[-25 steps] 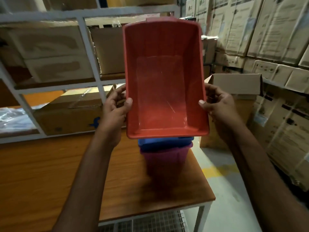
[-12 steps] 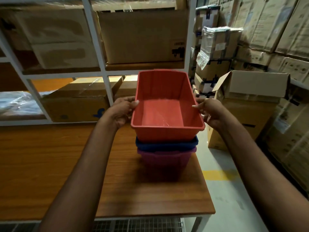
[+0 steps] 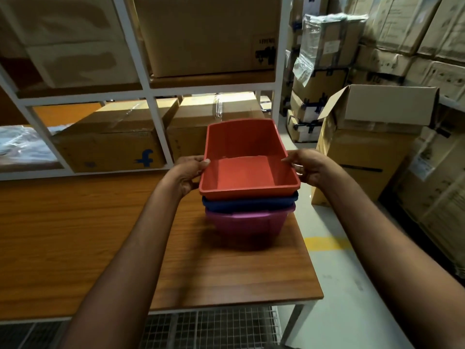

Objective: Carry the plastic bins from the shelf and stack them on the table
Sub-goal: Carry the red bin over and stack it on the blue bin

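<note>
Nesting red bin [image 3: 245, 170], rectangular, empty

Bare forearms, no sleeves; short, pale fingernails.

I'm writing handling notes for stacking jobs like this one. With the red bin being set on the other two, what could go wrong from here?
1. The stack stands near the table's right edge; a sideways nudge might tip it toward the floor.
2. The red bin may not be fully nested in the blue bin above the pink bin, so it could sit crooked once released.
3. The left hand and right hand grip the rim, so fingers could get pinched.
</note>
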The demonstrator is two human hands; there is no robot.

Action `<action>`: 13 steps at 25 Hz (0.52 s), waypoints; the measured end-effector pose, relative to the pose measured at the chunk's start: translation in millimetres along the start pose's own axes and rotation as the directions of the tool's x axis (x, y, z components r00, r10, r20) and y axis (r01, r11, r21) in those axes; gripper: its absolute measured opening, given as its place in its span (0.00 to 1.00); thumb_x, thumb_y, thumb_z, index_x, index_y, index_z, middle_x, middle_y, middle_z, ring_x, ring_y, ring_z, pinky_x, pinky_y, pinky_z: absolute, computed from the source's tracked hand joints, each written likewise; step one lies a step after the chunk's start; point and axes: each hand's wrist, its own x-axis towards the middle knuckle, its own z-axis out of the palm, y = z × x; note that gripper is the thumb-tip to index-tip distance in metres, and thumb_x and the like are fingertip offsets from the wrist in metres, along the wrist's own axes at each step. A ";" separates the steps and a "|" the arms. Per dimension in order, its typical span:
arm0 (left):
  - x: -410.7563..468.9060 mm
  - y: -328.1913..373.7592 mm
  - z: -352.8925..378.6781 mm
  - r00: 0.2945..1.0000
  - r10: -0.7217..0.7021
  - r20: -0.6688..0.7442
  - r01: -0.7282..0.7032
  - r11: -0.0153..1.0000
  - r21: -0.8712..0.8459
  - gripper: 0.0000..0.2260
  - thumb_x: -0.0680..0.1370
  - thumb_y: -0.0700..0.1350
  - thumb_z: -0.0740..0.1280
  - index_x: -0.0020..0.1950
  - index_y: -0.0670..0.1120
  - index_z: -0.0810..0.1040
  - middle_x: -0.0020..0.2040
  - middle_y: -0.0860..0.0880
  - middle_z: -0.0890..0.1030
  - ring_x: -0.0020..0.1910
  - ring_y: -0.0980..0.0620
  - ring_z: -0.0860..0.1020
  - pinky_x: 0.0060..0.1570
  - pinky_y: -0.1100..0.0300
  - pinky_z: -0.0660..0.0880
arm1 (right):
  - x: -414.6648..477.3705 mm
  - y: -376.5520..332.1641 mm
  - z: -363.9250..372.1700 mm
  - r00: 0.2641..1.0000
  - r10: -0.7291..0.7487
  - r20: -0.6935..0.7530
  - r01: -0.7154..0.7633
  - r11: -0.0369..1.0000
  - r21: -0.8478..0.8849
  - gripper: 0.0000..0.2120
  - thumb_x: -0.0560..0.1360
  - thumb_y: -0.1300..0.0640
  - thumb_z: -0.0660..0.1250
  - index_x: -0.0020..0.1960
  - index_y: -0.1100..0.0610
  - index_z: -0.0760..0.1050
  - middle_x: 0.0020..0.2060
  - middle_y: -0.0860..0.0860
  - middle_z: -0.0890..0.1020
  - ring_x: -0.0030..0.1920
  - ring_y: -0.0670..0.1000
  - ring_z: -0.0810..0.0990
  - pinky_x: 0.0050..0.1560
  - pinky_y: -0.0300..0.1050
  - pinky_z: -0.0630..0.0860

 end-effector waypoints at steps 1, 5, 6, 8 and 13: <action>1.9 -4.7 0.0 1.000 0.003 -0.021 -0.003 1.000 -0.010 0.11 0.83 0.41 0.67 0.64 0.48 0.81 0.49 0.50 0.84 0.47 0.54 0.80 0.43 0.54 0.77 | 0.0 3.4 0.2 1.000 -0.003 -0.018 0.003 1.000 -0.010 0.18 0.77 0.69 0.66 0.66 0.61 0.77 0.57 0.53 0.83 0.54 0.50 0.82 0.54 0.47 0.80; 2.2 -16.6 -5.0 0.997 0.017 -0.077 -0.022 0.998 -0.060 0.13 0.81 0.42 0.70 0.66 0.49 0.80 0.58 0.49 0.84 0.59 0.52 0.81 0.47 0.54 0.78 | -5.5 12.2 -0.7 0.997 -0.049 -0.063 0.046 0.997 -0.057 0.12 0.79 0.66 0.67 0.60 0.59 0.80 0.53 0.52 0.84 0.50 0.47 0.82 0.55 0.47 0.80; 0.8 -18.5 -6.8 0.996 0.019 -0.082 -0.024 0.997 -0.067 0.13 0.81 0.42 0.70 0.65 0.49 0.80 0.58 0.49 0.84 0.59 0.52 0.81 0.45 0.55 0.77 | -8.3 14.5 -1.3 0.995 -0.063 -0.072 0.059 0.996 -0.066 0.10 0.79 0.66 0.67 0.58 0.57 0.81 0.52 0.52 0.84 0.48 0.46 0.81 0.49 0.45 0.79; -1.5 -22.1 -10.0 0.996 0.035 -0.086 -0.040 0.997 -0.062 0.13 0.80 0.41 0.70 0.65 0.49 0.81 0.57 0.50 0.85 0.57 0.53 0.82 0.40 0.58 0.76 | -12.5 20.3 -0.5 0.991 -0.088 -0.101 0.079 0.993 -0.087 0.09 0.79 0.66 0.68 0.56 0.57 0.81 0.51 0.52 0.84 0.47 0.46 0.81 0.40 0.42 0.77; -4.8 -23.0 -11.0 0.997 0.038 -0.066 -0.041 0.997 -0.058 0.15 0.78 0.38 0.72 0.64 0.49 0.80 0.55 0.49 0.85 0.54 0.54 0.82 0.38 0.59 0.77 | -17.3 28.9 3.9 0.977 -0.138 -0.160 0.114 0.982 -0.148 0.13 0.77 0.66 0.70 0.61 0.59 0.80 0.46 0.52 0.83 0.45 0.48 0.81 0.37 0.42 0.78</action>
